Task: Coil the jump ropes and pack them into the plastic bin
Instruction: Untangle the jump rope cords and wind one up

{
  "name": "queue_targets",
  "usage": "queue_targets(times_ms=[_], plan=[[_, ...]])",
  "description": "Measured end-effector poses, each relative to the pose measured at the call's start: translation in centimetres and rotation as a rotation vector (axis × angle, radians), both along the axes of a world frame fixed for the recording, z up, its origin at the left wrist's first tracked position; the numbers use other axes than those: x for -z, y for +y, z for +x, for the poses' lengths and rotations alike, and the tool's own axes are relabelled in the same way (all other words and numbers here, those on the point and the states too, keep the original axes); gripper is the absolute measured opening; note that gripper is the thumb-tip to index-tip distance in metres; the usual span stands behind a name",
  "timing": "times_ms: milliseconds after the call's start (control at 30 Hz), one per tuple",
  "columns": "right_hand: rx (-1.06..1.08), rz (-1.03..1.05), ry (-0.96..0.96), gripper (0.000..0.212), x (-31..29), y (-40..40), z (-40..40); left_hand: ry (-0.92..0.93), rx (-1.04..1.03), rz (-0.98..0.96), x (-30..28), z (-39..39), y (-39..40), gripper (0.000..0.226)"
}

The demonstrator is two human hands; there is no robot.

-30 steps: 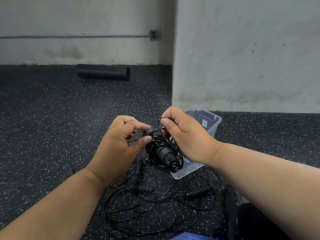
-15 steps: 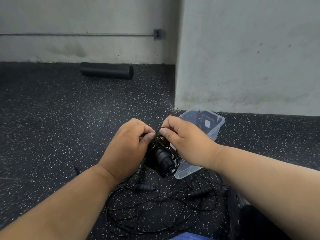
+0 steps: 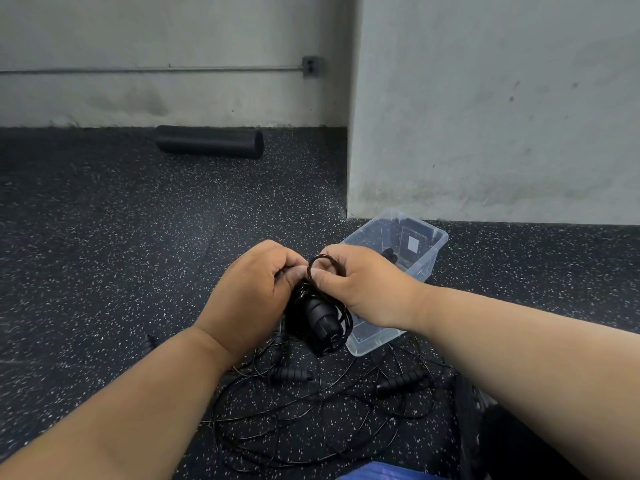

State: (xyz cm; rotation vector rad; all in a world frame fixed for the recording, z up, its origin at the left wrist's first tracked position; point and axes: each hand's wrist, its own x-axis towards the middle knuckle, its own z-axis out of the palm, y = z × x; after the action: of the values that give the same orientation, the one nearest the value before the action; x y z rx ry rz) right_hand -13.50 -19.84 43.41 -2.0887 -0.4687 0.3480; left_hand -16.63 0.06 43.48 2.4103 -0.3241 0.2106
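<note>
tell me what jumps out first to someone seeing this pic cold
The eye lands on the two hands at centre, the left hand and right hand gripping a coiled black jump rope with its handles bundled inside. Just behind the right hand sits a clear plastic bin on the speckled floor. Below the hands, loose jump ropes sprawl in a tangle.

Left hand (image 3: pixel 254 292), right hand (image 3: pixel 363 284), fingers curled, gripping.
</note>
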Motion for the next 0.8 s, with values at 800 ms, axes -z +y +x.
queue_targets(times_ms=[800], plan=[[0.224, 0.048, 0.019, 0.025, -0.9, 1.3, -1.5, 0.096, -0.242, -0.399, 0.4, -2.2, -2.0, 0.013]])
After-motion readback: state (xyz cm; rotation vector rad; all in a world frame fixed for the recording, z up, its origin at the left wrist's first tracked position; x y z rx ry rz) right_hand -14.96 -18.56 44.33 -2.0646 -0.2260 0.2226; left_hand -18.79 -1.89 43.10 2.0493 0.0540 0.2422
